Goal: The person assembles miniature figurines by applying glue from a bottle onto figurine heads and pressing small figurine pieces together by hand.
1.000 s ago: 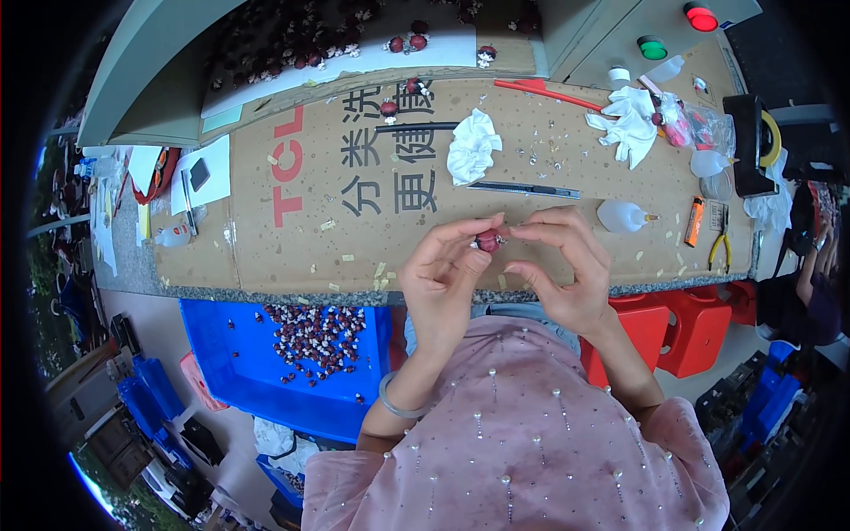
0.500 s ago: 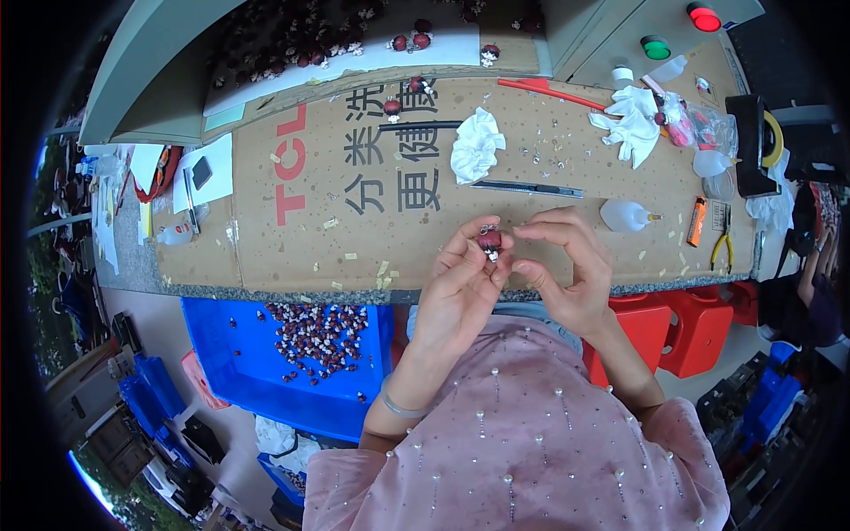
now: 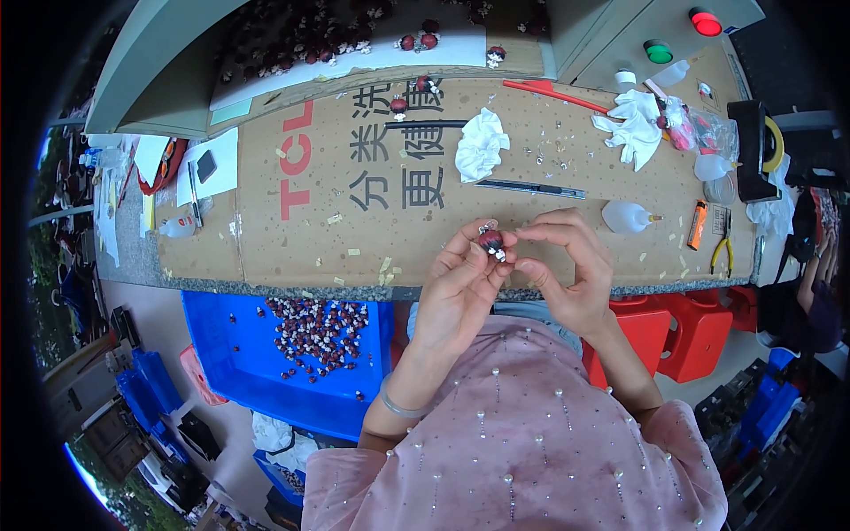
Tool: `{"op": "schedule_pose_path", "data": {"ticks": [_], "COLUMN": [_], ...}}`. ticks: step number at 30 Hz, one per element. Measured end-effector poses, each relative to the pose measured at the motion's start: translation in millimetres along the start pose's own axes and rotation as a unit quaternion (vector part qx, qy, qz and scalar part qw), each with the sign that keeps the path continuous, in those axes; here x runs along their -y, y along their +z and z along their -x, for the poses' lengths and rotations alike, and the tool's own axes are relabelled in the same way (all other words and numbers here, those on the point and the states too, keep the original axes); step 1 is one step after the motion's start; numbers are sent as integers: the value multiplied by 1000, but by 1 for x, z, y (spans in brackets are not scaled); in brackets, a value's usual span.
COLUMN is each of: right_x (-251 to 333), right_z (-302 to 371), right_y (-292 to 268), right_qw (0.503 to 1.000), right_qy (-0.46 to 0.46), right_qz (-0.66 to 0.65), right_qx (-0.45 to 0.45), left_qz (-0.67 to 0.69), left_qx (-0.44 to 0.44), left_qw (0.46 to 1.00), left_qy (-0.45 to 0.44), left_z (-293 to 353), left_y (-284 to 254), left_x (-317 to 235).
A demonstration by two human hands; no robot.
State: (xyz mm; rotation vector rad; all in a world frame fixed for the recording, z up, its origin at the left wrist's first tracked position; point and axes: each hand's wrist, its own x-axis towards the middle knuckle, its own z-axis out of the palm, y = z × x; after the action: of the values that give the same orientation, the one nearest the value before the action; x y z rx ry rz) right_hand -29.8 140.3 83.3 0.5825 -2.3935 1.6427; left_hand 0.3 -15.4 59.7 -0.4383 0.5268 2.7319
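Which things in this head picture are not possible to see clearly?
- Small dark red piece, head view: too small, partly covered by left hand fingertips.
- Right hand: whether it touches the piece, unclear.
- Pieces in blue bin: too small to identify.

We sit at a cardboard-covered surface [image 3: 292, 239], with a blue crate [image 3: 221, 354] at seven o'clock and red stools [image 3: 699, 327] at four.

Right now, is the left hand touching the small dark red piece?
Touching. The head view shows the left hand pinching the small dark red piece at its fingertips, no gap; the right hand closes in beside it.
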Motion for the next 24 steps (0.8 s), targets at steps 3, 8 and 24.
{"op": "schedule_pose_path", "data": {"ticks": [3,8,24], "right_x": [0,0,11], "right_z": [1,1,7], "right_y": [0,3,3], "right_qw": [1000,1000,1000], "right_qy": [3,0,-6], "right_qz": [2,-1,-3], "right_qx": [2,5,13], "left_qz": [-12,-65,-162], "left_qx": [7,-9,-24], "left_qw": [1000,996,975], "left_qy": [14,53,150], "left_z": [2,4,24], "left_y": [-3,4,10], "left_x": [-1,-4,-9]}}
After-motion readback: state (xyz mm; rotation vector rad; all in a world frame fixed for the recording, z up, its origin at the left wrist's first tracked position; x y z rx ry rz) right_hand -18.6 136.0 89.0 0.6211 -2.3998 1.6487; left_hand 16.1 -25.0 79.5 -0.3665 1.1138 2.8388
